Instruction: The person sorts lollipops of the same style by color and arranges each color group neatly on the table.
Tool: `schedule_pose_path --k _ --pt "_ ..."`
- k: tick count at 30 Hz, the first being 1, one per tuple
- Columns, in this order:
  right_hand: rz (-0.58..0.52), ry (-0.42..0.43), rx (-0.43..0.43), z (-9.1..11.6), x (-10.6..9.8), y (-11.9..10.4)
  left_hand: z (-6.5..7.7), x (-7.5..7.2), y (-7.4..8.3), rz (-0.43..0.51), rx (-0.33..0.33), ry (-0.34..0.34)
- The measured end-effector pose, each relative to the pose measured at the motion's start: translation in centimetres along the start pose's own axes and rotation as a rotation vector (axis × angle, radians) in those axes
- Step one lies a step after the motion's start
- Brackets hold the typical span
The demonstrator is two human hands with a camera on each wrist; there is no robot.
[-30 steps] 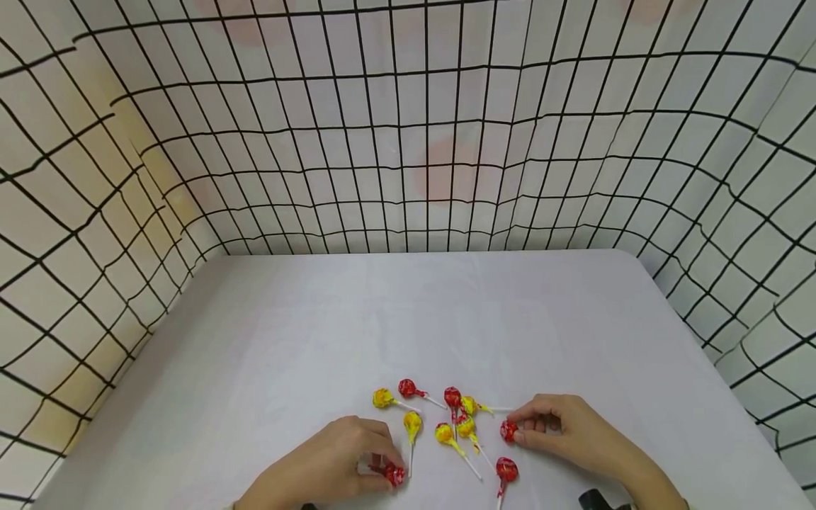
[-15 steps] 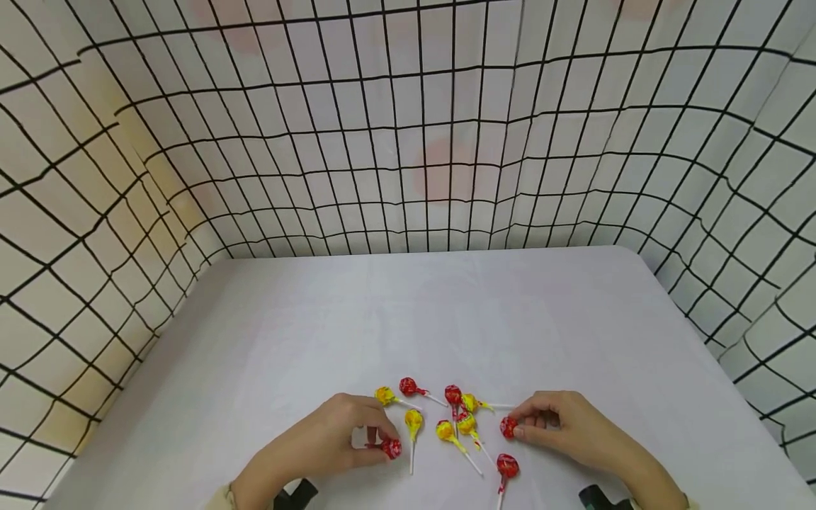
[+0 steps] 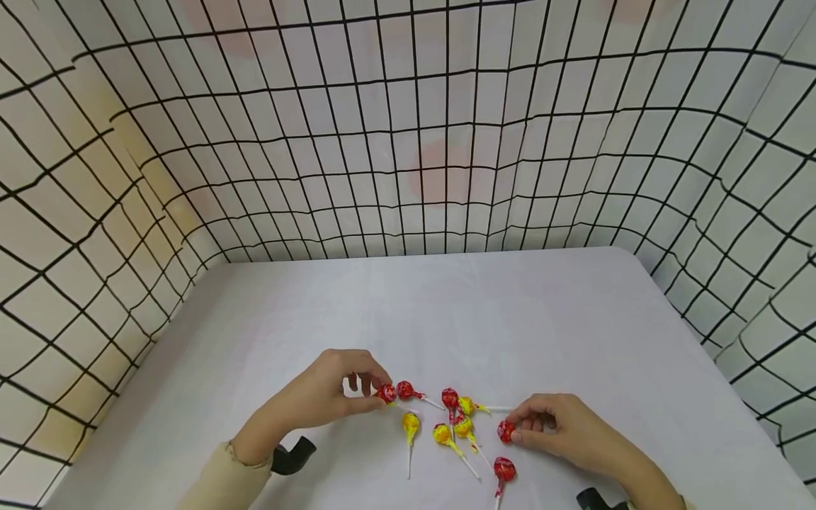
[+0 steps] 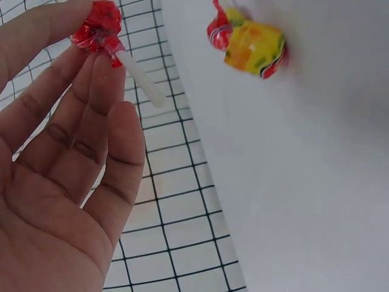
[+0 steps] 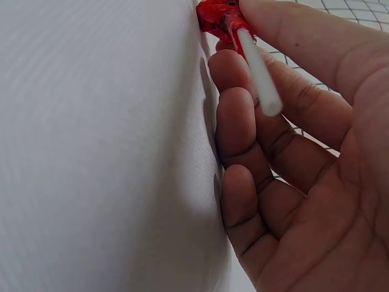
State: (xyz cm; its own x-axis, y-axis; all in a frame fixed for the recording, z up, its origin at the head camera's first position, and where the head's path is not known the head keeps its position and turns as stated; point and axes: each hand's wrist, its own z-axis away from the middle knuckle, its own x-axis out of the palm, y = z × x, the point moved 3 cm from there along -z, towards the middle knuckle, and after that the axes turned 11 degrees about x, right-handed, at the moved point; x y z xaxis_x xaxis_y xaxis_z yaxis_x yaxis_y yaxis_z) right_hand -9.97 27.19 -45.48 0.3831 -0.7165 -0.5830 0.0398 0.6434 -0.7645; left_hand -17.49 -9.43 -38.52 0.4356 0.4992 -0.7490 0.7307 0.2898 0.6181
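With thumb and fingertips my left hand (image 3: 336, 388) pinches a red-wrapped lollipop (image 4: 100, 27) by its head; the white stick points back toward the palm. In the head view this lollipop overlaps a yellow one and sits just left of another red lollipop (image 3: 405, 390). At the right, my right hand (image 3: 561, 430) pinches a second red lollipop (image 5: 222, 18) by the head, close against the table, its stick toward the palm. Between the hands lie several loose lollipops, among them a yellow one (image 3: 411, 423) and a red one (image 3: 504, 469).
A white-covered table (image 3: 421, 312) extends behind the lollipops. Black grid lines mark the pale walls (image 3: 382, 142) around it on the back and both sides. Below each hand a black wrist-camera mount (image 3: 293, 455) shows.
My left hand has lifted its red lollipop and carried it away from me and slightly left, to the yellow lollipop at the far left. My right hand has stayed in nearly the same place.
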Motion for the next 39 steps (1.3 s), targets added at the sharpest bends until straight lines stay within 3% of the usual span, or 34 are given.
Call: schedule_pose_path --k 8,13,27,39 --pt "0.000 0.001 -0.009 -0.1 0.0 -0.2 -2.3 -1.9 -1.9 0.014 -0.008 0.067" --pt "-0.011 -0.023 0.038 -0.2 0.0 -0.1 -3.7 -3.0 -3.5 0.053 -0.052 0.112" --pt "-0.043 -0.051 0.024 -0.3 0.0 0.4 -8.0 -4.7 -9.3 0.296 -0.394 0.306" --pt "-0.023 -0.033 0.010 -0.2 0.4 0.6 -10.4 -3.6 -13.9 0.462 -0.609 0.508"
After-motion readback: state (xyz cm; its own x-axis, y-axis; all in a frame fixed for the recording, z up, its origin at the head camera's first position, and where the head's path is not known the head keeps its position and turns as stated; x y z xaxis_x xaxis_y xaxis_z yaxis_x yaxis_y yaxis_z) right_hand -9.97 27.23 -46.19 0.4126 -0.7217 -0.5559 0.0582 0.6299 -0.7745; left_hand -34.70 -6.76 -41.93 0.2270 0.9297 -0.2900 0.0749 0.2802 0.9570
